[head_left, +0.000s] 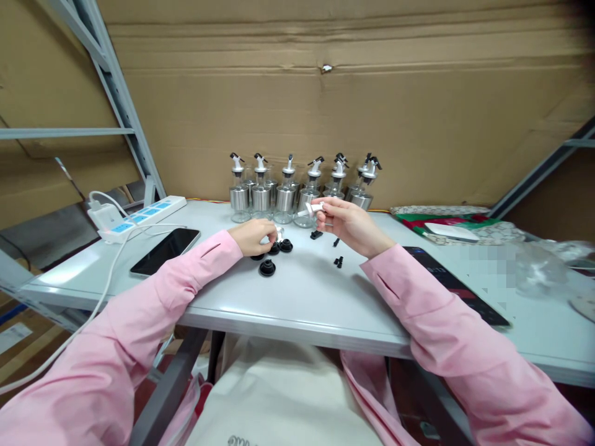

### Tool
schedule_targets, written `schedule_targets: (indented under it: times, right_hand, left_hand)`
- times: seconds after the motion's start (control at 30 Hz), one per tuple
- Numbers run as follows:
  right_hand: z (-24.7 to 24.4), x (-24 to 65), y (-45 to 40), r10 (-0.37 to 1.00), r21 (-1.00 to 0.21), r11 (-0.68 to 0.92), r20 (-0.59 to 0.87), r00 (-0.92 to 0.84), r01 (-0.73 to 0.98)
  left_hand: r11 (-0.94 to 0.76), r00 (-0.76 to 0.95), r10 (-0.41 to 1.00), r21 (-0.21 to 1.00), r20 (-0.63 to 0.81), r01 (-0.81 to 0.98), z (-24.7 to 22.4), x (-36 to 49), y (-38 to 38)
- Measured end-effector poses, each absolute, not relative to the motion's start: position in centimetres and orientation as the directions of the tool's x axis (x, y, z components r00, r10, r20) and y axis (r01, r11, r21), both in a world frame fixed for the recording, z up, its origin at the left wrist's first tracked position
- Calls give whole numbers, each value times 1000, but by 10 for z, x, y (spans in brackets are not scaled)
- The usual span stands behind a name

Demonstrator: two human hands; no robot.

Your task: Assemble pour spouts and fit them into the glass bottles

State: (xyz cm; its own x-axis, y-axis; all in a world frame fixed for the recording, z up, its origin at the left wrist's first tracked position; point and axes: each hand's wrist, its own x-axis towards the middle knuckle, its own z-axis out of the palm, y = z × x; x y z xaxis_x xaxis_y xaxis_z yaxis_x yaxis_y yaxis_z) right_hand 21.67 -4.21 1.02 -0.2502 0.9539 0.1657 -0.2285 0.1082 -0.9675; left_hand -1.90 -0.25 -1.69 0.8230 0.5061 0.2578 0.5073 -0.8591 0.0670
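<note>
My right hand point(349, 224) pinches a white spout piece point(310, 210) above the table, in front of the bottles. Low over the table, my left hand point(255, 236) has its fingers curled together beside a small whitish piece point(279, 234); whether it grips that piece is hidden. Several round black caps lie by the left hand, one of them point(267, 267) nearer the front edge. Small black parts point(339, 262) rest below the right hand, and another black piece point(316, 235) sits farther back. Behind stand glass bottles with metal bands point(261, 198), topped with white and black spouts.
On the left of the table point(297, 316) are a phone point(166, 251) and a white power strip point(151, 217) with a cable. A dark tablet point(458, 286) lies under the right forearm. Clear plastic point(542, 266) and patterned cloth point(493, 234) are at the right. Cardboard point(297, 105) stands behind.
</note>
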Motion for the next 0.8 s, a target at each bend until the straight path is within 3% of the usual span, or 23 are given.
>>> schedule_targets:
  times: [0.13, 0.27, 0.5, 0.8]
  right_hand:
    - [12, 218, -45, 938, -936, 35, 151, -311, -350]
    - [12, 217, -48, 898, -890, -37, 170, -406, -454]
    - [12, 212, -55, 834, -912, -18, 212, -509, -410]
    - [10, 207, -54, 838, -934, -1, 195, -510, -358]
  left_hand:
    - [-863, 730, 496, 174, 471, 474, -16, -14, -8]
    - [-901, 676, 412, 161, 610, 404, -15, -5, -18]
    - [-926, 640, 358, 168, 680, 339, -22, 5, -30]
    - [-907, 673, 371, 93, 640, 412, -21, 4, -32]
